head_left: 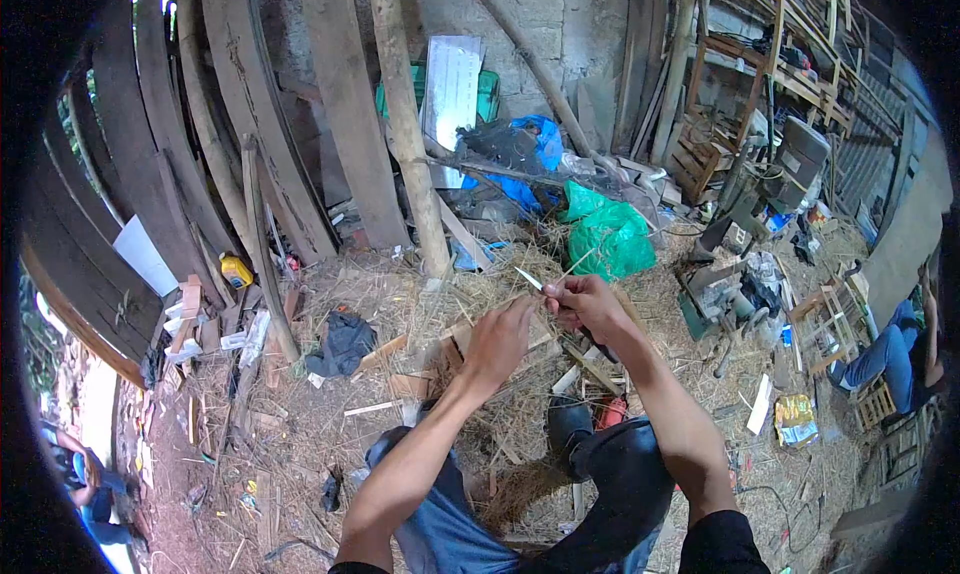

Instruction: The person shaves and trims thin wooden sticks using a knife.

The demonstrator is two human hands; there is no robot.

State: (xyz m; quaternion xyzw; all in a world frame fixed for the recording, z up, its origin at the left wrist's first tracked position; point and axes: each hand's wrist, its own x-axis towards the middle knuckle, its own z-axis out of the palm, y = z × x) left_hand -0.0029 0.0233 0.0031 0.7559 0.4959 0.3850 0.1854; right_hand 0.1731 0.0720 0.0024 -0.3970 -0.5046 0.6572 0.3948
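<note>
My right hand (587,306) is closed around a small knife (530,279), its pale pointed blade sticking out up and to the left past the thumb. Close beside it on the left, my left hand (500,339) has its fingers bent together just under the blade. Its back faces me, so whatever those fingers hold, if anything, is hidden. Both hands are in front of my knees, above ground strewn with straw (480,299). Between my legs lies a brown bundle of fibres (530,494).
A green plastic bag (612,236) and blue sheeting (540,142) lie ahead. Wooden posts (410,124) and planks stand at left, near a yellow container (236,270). A black plastic bag (343,344) lies left. People sit at far right (890,349) and far left (95,484).
</note>
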